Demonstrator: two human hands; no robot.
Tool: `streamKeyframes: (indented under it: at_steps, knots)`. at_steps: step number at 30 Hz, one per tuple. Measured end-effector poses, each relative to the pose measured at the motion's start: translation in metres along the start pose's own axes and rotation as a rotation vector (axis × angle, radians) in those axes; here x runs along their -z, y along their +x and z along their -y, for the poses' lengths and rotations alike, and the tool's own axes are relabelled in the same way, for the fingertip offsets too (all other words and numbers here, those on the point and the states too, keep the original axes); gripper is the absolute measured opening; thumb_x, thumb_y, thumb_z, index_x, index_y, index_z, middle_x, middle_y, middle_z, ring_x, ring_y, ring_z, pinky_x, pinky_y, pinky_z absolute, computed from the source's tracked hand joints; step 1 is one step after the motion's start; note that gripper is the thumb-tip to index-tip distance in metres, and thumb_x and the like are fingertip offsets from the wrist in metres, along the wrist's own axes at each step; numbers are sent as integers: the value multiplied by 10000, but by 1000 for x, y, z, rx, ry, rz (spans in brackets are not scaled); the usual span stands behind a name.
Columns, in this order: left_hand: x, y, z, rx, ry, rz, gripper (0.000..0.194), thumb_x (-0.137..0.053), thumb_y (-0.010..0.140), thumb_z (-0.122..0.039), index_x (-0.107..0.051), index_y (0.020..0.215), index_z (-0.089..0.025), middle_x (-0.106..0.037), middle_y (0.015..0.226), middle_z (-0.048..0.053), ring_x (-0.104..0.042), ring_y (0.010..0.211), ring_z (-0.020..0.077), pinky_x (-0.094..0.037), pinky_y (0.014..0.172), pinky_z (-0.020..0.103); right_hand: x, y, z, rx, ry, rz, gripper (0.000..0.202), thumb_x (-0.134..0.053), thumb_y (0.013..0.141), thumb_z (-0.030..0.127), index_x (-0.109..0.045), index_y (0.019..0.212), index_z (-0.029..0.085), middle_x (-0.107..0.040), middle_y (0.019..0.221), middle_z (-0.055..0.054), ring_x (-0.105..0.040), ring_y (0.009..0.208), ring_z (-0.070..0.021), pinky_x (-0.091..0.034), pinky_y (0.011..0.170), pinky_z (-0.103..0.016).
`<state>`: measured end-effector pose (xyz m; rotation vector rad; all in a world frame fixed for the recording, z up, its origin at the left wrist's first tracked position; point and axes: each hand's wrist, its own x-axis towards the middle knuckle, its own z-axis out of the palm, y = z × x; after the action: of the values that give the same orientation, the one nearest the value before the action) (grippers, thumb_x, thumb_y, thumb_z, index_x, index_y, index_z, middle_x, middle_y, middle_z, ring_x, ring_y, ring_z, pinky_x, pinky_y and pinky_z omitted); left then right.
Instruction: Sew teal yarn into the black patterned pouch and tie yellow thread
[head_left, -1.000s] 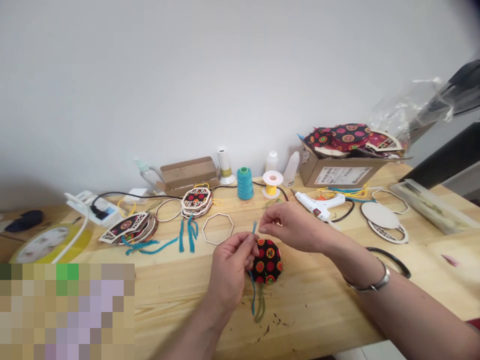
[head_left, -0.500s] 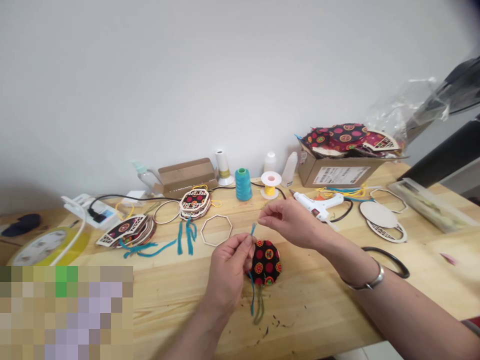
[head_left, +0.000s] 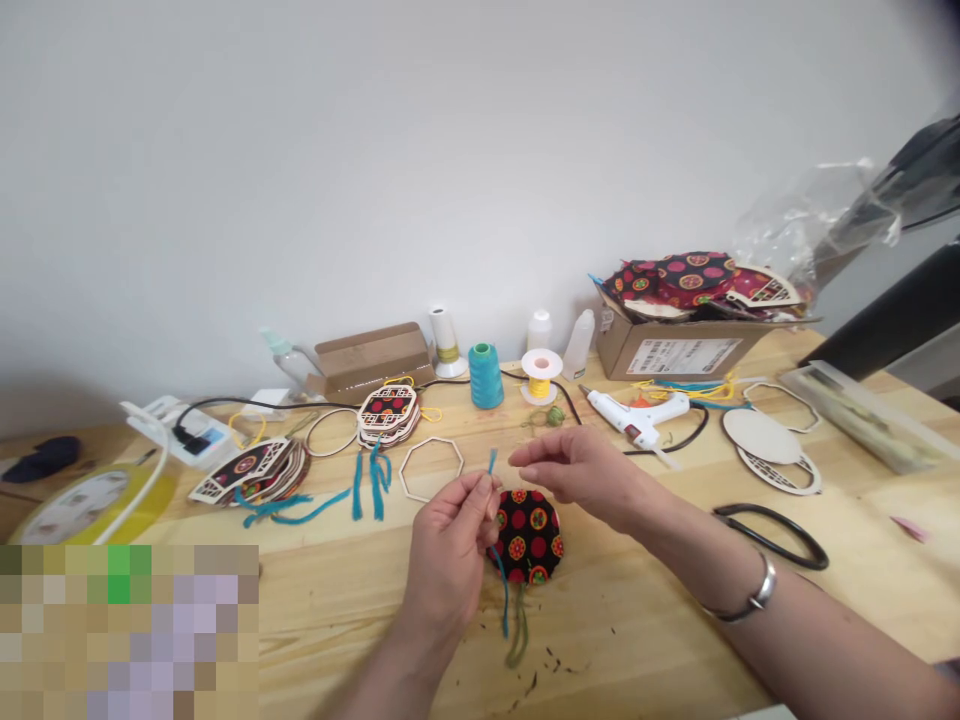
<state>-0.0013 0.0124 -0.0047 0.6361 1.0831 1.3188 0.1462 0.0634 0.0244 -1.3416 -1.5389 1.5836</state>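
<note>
A short blue strand [head_left: 504, 600] is pinched between the thumb and fingers of my left hand [head_left: 454, 530]; its tip sticks up above them and its other end hangs below. Beside those fingers lies a round patterned fabric piece [head_left: 538, 535], black with red and floral dots, with an olive-green cord loop [head_left: 517, 640] at its lower edge. My right hand [head_left: 566, 470] hovers just above the fabric piece, thumb and fingers bent toward the strand's tip. Whether its fingertips hold anything is too small to tell.
Behind stand a teal thread cone [head_left: 486, 378], a yellow-thread spool [head_left: 541, 378] and a white glue gun [head_left: 637, 415]. An octagonal ring [head_left: 401, 475] and stacked ornaments [head_left: 388, 412] are left; a full cardboard box [head_left: 694, 350], wooden discs [head_left: 761, 437] and black scissors handles [head_left: 780, 535] are right.
My right hand has lowered slightly toward the strand and the fabric piece. My left hand has shifted a little left, still pinching the strand. A small green thread bundle now shows behind my right hand.
</note>
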Motion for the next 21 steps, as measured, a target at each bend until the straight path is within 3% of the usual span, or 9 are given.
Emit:
streamKeyframes:
  at_steps: [3, 6, 13, 21]
  knots:
    - [1, 0, 2, -17, 35, 7, 179, -657, 739, -296, -607, 672, -138, -418, 534, -56, -293, 474, 44, -216, 439, 178, -7, 1, -8, -71, 231, 50, 257, -703, 640, 304, -672, 834, 138, -562, 579, 27, -413, 482, -61, -296, 462, -207]
    - [2, 0, 3, -33, 87, 27, 184, -645, 750, -308, -612, 678, -142, -413, 537, -55, -293, 480, 48, -213, 442, 185, -11, 1, -9, -41, 314, 71, 247, -730, 610, 329, -673, 745, 130, -568, 570, 28, -413, 482, -54, -302, 472, -205]
    - [4, -2, 6, -15, 160, 133, 212, -600, 792, -311, -634, 692, -128, -465, 547, -36, -277, 466, 46, -216, 455, 209, -9, 1, -7, 93, 187, -15, 162, -694, 641, 274, -648, 642, 119, -606, 595, 3, -487, 562, -83, -378, 570, -225]
    - [2, -3, 5, 5, 141, 123, 197, -631, 758, -313, -675, 730, -123, -550, 572, -2, -295, 451, 43, -219, 446, 212, -6, 4, -13, 115, 115, -58, 194, -681, 652, 318, -645, 660, 127, -610, 612, -8, -500, 578, -103, -396, 569, -239]
